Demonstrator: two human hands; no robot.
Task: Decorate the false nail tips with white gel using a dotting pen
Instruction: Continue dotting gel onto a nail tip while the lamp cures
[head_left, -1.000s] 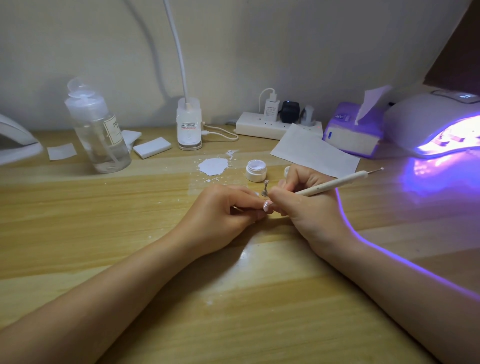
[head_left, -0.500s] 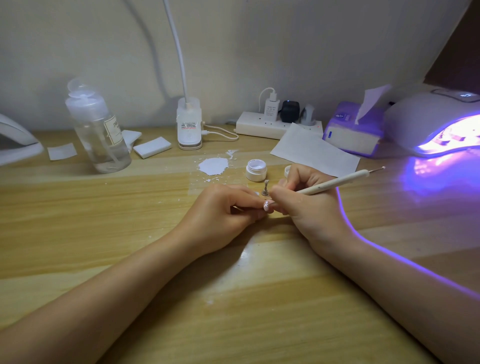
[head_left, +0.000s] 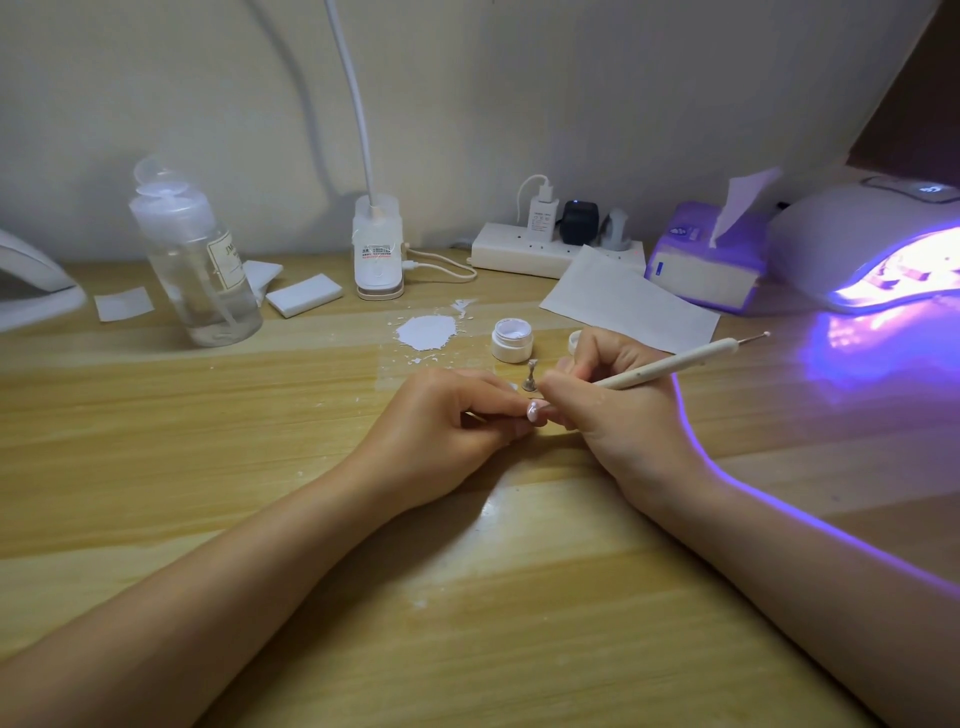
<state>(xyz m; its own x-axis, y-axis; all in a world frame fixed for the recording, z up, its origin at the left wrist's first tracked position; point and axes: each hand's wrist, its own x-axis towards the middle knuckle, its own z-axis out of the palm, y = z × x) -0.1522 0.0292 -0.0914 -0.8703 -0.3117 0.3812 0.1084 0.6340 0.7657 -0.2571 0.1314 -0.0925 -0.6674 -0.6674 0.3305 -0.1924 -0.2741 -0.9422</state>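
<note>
Both hands meet at the middle of a wooden desk (head_left: 208, 467). Left hand (head_left: 447, 431) pinches a false nail tip (head_left: 535, 410) between curled fingers; the tip is pale pink and glossy with small raised white marks on it. Right hand (head_left: 618, 410) grips a slim cream dotting pen (head_left: 670, 368), its working end hidden at the nail, its metal-tipped far end pointing right. Far right, a nail lamp (head_left: 857, 244) glows violet. Just beyond the hands sit an open jar of white gel (head_left: 512, 340) and a tiny metal nail stand (head_left: 530, 375).
</note>
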